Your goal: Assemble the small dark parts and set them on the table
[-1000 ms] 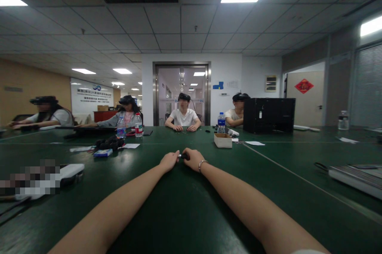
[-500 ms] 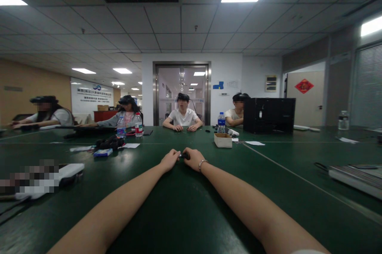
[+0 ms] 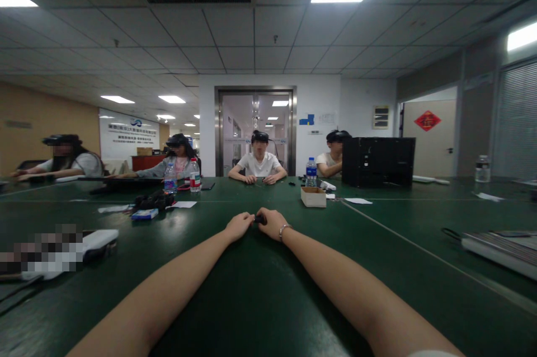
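Above the green tabletop [image 3: 251, 301], my two hands meet in front of me. Between them is a small black object [image 3: 259, 219], too small to name exactly. My right hand [image 3: 273, 224], with a silvery bracelet at the wrist, has its fingers closed around the black body. At the object's left end, the thumb and fingertips of my left hand [image 3: 240, 226] are pinched together. Whatever lies inside that pinch is hidden by the fingers.
Beyond my hands stand an open cardboard box [image 3: 313, 197] and a blue-labelled bottle [image 3: 311, 172]. A black case [image 3: 378, 162] is at the right, a blue-and-white packet [image 3: 145, 215] at the left. Several people sit around the table; the person opposite [image 3: 259, 164] rests both hands on it.
A shiny metallic bit that showed at the object's left end is now covered, and my left fingertips sit slightly closer to the black body. My arms have hardly moved.
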{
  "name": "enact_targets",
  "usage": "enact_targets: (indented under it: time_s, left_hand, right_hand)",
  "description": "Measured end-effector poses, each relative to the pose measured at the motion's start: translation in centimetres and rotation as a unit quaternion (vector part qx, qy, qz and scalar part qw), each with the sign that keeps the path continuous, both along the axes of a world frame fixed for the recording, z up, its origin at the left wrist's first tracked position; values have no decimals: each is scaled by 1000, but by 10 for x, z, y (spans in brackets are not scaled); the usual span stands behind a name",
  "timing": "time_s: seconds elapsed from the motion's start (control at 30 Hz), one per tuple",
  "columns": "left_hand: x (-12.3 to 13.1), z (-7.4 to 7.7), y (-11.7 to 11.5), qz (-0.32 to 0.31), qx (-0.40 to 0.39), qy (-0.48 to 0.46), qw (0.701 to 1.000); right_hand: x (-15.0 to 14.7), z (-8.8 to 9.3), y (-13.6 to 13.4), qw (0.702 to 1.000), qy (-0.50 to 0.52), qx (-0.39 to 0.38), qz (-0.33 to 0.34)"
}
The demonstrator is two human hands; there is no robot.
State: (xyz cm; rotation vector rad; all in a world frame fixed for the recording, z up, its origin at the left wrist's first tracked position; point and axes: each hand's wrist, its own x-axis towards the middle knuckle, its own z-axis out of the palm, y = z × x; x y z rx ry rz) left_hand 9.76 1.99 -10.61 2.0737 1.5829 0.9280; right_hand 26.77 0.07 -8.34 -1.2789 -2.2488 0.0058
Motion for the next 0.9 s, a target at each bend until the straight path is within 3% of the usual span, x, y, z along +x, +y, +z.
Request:
enact_targets:
  time_s: [0.6,0.9]
  left_hand:
    - [1,1,-5,6,3,-45,999]
    - [1,2,-2,22,-10,-16,1000]
  right_hand:
    - [1,-1,1,1000,7,6,-1]
    - [-1,-2,1,1000,0,4,-3]
